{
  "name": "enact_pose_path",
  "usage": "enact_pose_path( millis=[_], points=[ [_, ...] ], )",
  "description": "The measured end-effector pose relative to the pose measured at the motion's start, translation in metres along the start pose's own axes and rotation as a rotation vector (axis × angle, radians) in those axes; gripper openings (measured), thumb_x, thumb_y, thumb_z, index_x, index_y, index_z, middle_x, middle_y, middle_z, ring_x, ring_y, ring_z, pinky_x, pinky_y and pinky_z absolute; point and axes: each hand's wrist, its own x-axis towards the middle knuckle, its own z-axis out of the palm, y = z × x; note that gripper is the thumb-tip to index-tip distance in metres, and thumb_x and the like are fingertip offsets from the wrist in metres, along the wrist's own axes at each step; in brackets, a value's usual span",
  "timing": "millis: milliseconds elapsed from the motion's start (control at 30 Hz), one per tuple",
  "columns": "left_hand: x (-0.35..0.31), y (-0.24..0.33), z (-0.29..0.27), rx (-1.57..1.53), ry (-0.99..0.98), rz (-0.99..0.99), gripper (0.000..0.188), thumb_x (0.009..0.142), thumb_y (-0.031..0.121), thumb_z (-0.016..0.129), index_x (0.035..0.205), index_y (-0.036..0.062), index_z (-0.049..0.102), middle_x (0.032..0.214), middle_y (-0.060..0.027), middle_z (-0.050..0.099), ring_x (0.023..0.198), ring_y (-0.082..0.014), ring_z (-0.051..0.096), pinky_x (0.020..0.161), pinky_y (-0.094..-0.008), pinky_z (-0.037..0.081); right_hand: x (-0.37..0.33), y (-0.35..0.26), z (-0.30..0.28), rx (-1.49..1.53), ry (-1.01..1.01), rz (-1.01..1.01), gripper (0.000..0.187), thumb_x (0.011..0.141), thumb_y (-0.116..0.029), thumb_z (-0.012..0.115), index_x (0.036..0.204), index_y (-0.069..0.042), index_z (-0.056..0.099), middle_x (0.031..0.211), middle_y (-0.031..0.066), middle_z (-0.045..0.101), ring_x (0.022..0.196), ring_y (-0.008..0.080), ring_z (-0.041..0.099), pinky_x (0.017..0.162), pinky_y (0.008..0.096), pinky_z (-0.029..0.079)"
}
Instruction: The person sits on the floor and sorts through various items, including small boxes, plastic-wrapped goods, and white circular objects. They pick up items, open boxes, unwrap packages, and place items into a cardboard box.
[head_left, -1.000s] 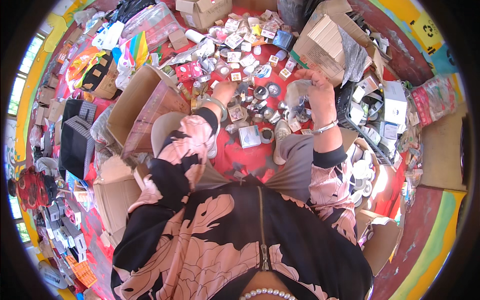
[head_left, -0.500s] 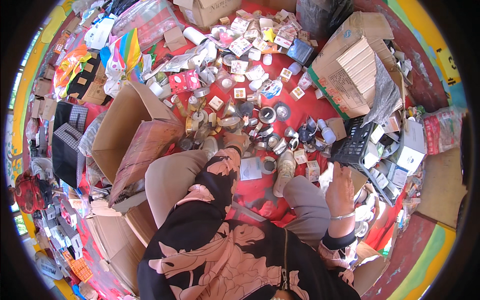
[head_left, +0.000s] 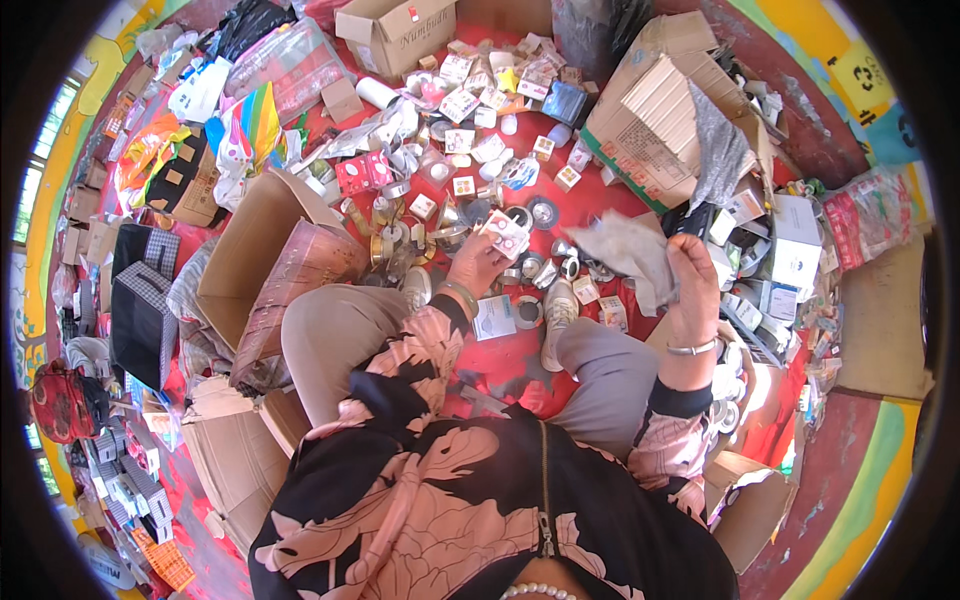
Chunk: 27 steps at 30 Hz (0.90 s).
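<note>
Fingers (head_left: 688, 250) above cluttered red floor (head_left: 500, 356), painted walls (head_left: 850, 85)

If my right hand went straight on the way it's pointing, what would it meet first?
Likely the black plastic crate just beyond your right hand, though depth is unclear and it might pass above.

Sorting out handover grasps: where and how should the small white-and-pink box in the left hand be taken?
Probably pinch the small white-and-pink box at its right end, coming from the person's right. The left hand covers its lower-left part, while the right end sticks out free; its flat face and straight edges should suit a pinch.
</note>
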Motion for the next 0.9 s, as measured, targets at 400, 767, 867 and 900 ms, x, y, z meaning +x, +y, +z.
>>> enact_pose_path(
  millis=[400,767,867,900],
  points=[
    [-0.118,0.074,0.153,0.164,-0.42,-0.014,0.069,0.082,0.061,0.049,0.13,0.0123,0.041,0.127,-0.0091,0.05,0.117,-0.0253,0.048,0.1,-0.0459,0.036,-0.056,-0.05,0.106,-0.377,-0.417,-0.84,0.044,0.092,-0.028,0.042,0.128,-0.002,0.046,0.127,0.0172,0.049,0.119,0.0262,0.045,0.1,0.0366,0.032],
    [-0.104,0.056,0.141,0.395,-0.434,0.033,0.059,0.092,0.047,0.043,0.134,0.0082,0.03,0.122,-0.0067,0.051,0.109,-0.0194,0.054,0.094,-0.0331,0.042,-0.034,-0.016,0.138,-0.478,-0.401,-0.691,0.04,0.095,-0.028,0.036,0.121,-0.002,0.05,0.128,0.018,0.047,0.122,0.0336,0.041,0.101,0.038,0.033],
    [-0.101,0.054,0.129,0.425,-0.519,-0.063,0.06,0.092,0.048,0.041,0.135,0.0083,0.031,0.121,-0.0077,0.051,0.112,-0.0191,0.052,0.094,-0.0348,0.043,-0.023,-0.014,0.133,-0.308,-0.364,-0.212,0.04,0.096,-0.033,0.037,0.099,-0.001,0.061,0.103,0.0177,0.06,0.093,0.0282,0.059,0.084,0.035,0.044],
    [-0.101,0.054,0.127,0.378,-0.572,-0.066,0.06,0.091,0.047,0.043,0.135,0.008,0.031,0.122,-0.008,0.05,0.113,-0.02,0.051,0.095,-0.0355,0.042,-0.025,-0.015,0.132,-0.282,-0.318,0.074,0.041,0.096,-0.035,0.038,0.096,-0.001,0.062,0.1,0.0171,0.062,0.089,0.0262,0.06,0.081,0.0344,0.046]
  ],
)
